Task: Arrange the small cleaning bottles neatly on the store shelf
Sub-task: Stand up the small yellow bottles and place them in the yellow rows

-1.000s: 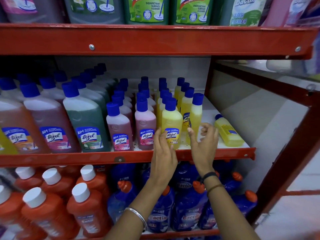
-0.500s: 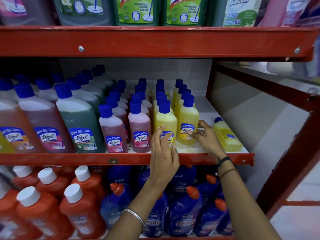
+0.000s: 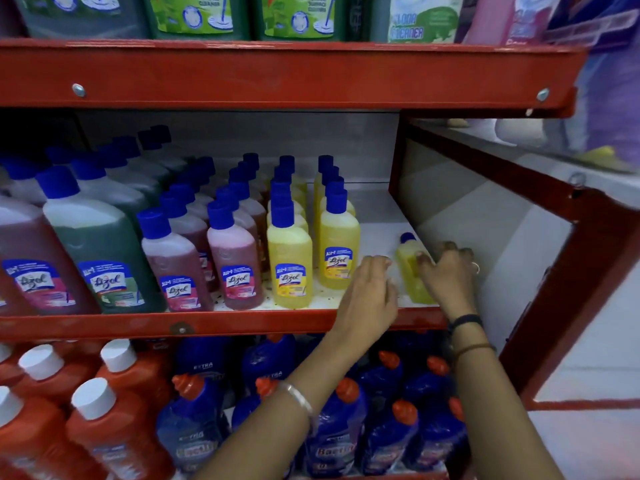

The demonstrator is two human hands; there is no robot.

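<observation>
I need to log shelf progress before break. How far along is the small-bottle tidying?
Mostly done: pink rows and yellow rows stand upright in lines, labels forward. In hand: the right hand is on the lone yellow bottle lying at the shelf's right end; the left hand hovers beside it. Left: stand it up and line it with the rows.

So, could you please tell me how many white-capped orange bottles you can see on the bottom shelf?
4 clear white-capped orange bottles: front, behind it, left-middle, lower-left edge. A fifth cap peeks at the far left; more may be hidden behind.
</observation>
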